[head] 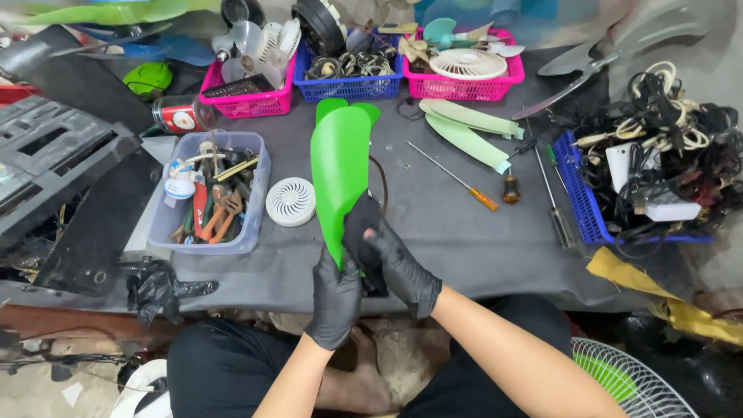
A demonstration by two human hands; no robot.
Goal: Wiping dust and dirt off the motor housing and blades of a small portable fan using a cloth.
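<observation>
The left hand (335,298), black-gloved, had its fingers (329,267) wrapped shut around the narrow lower end of a bright green fan blade (338,174); the right hand (391,259), also gloved, pinched the same end from the other side, fingers closed on it; the blade stood upright above the front edge of the grey desk (449,232), its broad end pointing away; a small white round fan grille (290,201) lay just left of it, beside a clear tool bin (255,224); an orange-handled screwdriver (457,179) lay to the right.
</observation>
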